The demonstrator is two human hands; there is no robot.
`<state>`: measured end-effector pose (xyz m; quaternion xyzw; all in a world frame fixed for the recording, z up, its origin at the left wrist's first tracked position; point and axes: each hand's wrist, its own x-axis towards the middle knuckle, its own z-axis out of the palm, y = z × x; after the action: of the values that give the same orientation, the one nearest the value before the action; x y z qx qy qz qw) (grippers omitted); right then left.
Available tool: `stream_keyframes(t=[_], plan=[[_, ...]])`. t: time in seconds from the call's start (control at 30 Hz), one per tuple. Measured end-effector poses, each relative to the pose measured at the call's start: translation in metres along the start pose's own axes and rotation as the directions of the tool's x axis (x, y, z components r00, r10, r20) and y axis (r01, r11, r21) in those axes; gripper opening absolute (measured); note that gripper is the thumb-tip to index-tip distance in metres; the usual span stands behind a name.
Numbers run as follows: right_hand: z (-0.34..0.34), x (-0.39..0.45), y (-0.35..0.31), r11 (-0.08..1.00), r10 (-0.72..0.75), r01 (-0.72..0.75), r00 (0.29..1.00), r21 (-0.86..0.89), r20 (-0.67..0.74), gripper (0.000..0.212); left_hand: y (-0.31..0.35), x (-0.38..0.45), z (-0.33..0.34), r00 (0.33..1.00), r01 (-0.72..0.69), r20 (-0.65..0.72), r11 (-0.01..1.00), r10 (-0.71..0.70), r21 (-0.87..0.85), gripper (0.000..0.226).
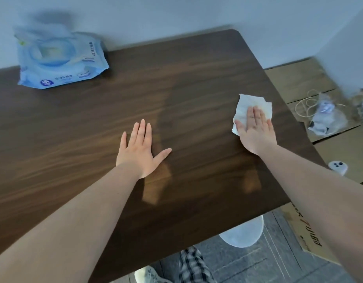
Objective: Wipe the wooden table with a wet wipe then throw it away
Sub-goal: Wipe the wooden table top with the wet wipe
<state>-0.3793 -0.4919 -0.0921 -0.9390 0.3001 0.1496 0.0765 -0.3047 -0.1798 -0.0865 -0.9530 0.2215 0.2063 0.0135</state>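
Observation:
A dark wooden table (176, 82) fills most of the view. My right hand (256, 131) lies flat on a white wet wipe (248, 107), pressing it onto the table near the right edge. The wipe sticks out beyond my fingertips and to the left of my palm. My left hand (140, 150) rests flat on the table's middle, fingers spread, with nothing under it.
A blue pack of wet wipes (60, 60) lies at the table's far left corner by the wall. Cardboard boxes (299, 82) stand to the right of the table, with plastic wrapping and cord (323, 113) on top. A white table leg (242, 233) and my shoe show below.

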Motion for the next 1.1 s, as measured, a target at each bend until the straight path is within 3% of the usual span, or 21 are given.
stream_keyframes(t=[0.2,0.33,0.5,0.67,0.87,0.97,1.1], plan=[[0.009,-0.038,-0.013,1.0,0.006,-0.006,1.0,-0.008,0.029,0.069,-0.01,-0.015,0.002,0.999,-0.032,0.003,0.998,0.033,-0.06,0.089],[0.021,-0.069,-0.054,0.989,-0.132,0.136,0.988,-0.056,0.076,0.068,-0.04,-0.053,0.012,0.999,-0.013,-0.037,0.996,0.01,-0.093,0.085],[0.039,-0.114,-0.133,0.936,-0.33,0.34,0.938,-0.094,0.105,0.068,-0.118,-0.114,0.032,0.985,0.155,-0.052,0.977,-0.164,-0.148,0.084],[0.071,-0.169,-0.239,0.799,-0.57,0.59,0.805,-0.119,0.164,0.068,-0.216,-0.193,0.061,0.913,0.387,-0.051,0.898,-0.405,-0.208,0.084],[0.105,-0.24,-0.379,0.602,-0.757,0.791,0.609,-0.109,0.236,0.068,-0.318,-0.288,0.091,0.753,0.636,-0.021,0.736,-0.657,-0.232,0.099],[0.126,-0.28,-0.441,0.501,-0.814,0.859,0.509,-0.103,0.279,0.068,-0.354,-0.322,0.106,0.696,0.7,0.011,0.675,-0.718,-0.235,0.107],[0.151,-0.327,-0.511,0.395,-0.867,0.912,0.41,-0.111,0.282,0.07,-0.367,-0.334,0.119,0.694,0.7,-0.009,0.678,-0.72,-0.224,0.11]])
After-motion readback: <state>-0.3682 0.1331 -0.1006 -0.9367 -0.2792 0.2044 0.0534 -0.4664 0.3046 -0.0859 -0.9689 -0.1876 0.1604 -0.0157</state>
